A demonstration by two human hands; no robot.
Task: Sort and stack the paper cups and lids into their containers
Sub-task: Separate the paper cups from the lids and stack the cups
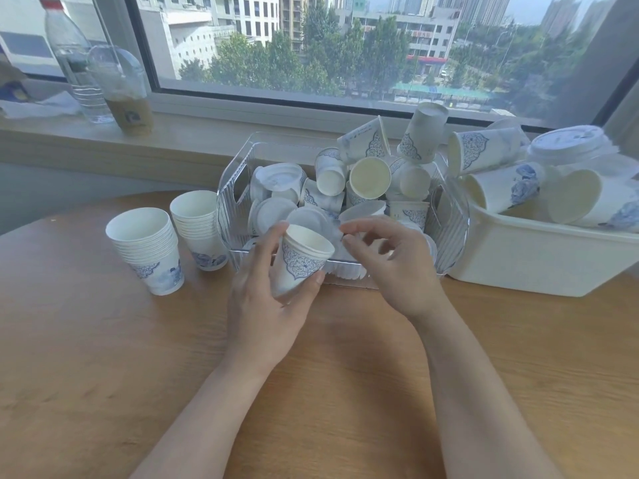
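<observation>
Left hand (266, 299) round a tapered, blue-patterned paper cup (301, 259); right hand (390, 261) loosely curled, empty

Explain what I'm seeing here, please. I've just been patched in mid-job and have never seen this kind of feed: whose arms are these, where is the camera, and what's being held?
There is no machine here: a person is working with bare hands, and the single picture comes from a wide-angle camera worn on their head, looking forward and down. The left hand grips one paper cup with a blue pattern, just in front of a clear bin. The right hand hovers beside the cup's rim with fingers loosely curled, holding nothing that I can make out. The bin holds a jumble of loose cups and white lids. To its right, a white tub is heaped with more cups. On the wooden table, left of the bin, stand two stacks of nested cups. A bottle stands on the windowsill.
</observation>
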